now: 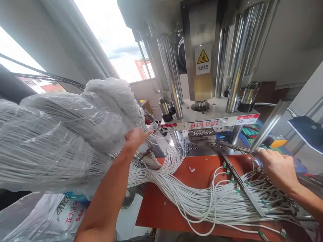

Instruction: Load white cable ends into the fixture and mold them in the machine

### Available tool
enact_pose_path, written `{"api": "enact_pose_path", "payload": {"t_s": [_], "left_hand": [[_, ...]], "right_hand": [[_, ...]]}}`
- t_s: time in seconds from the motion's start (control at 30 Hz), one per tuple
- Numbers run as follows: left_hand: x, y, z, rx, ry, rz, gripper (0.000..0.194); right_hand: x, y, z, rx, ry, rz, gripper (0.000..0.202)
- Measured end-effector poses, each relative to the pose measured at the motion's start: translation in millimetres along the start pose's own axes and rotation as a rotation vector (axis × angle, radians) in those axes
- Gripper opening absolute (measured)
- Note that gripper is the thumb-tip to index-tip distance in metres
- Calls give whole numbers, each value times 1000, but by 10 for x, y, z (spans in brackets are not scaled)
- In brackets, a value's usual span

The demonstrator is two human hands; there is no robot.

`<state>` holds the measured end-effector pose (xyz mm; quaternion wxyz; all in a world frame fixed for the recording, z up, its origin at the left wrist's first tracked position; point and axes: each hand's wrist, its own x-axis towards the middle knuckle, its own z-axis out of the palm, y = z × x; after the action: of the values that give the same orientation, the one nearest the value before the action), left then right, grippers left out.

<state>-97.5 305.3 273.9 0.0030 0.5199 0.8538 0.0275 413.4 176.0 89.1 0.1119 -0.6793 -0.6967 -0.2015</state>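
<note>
My right hand (279,169) is closed on the near end of a long narrow metal bar (237,147). The bar's far end reaches the perforated machine bed, beside a metal mold block (202,134). On the left, my left hand (137,138) is raised beside a plastic-wrapped bundle of cables, fingers mostly curled and one digit stretched toward the press. Thin white cables (173,161) run close by it; what it grips, if anything, is hidden. A second metal bar (243,185) lies across white cables (191,190) with small green connector boards (232,179) along it.
A MIN-HUI press (205,123) with chrome columns and a hot-surface warning label (203,60) stands ahead. The red-brown board (156,208) carries the cables and a small white scrap (192,169). Large plastic-wrapped cable bundles (63,134) fill the left. An orange-and-black object (276,141) is at right.
</note>
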Motion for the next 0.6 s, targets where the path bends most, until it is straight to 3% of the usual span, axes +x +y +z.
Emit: {"api": "enact_pose_path", "payload": {"t_s": [0.03, 0.07, 0.13, 0.17, 0.2, 0.23, 0.3, 0.4, 0.5, 0.6], "left_hand": [[-17, -9, -27, 34, -11, -26, 58], [-94, -11, -35, 44, 54, -26, 61], [-400, 32, 17, 0, 355, 67, 63], [-606, 91, 80, -66, 501, 170, 58], [-829, 183, 168, -150, 563, 337, 50], [-1053, 308, 277, -234, 547, 562, 41], [-1447, 643, 545, -337, 355, 1040, 27], [-1779, 1205, 993, -403, 54, 1441, 35], [-1800, 1588, 1355, -324, -156, 1567, 51], [-1688, 1712, 1542, -224, -309, 1526, 47]], "right_hand": [[-107, 83, 20, -17, 14, 19, 30], [-197, 151, 48, -20, 18, 33, 31], [-309, 236, 102, 1, 4, 51, 32], [-323, 250, 120, 21, -15, 46, 31], [-309, 245, 129, 41, -49, 34, 29], [-268, 222, 133, 58, -95, 16, 27], [-121, 128, 138, 89, -204, -28, 22], [149, -79, 190, 123, -290, -75, 17], [337, -271, 283, 163, -311, -121, 10], [425, -391, 358, 193, -313, -153, 10]]}}
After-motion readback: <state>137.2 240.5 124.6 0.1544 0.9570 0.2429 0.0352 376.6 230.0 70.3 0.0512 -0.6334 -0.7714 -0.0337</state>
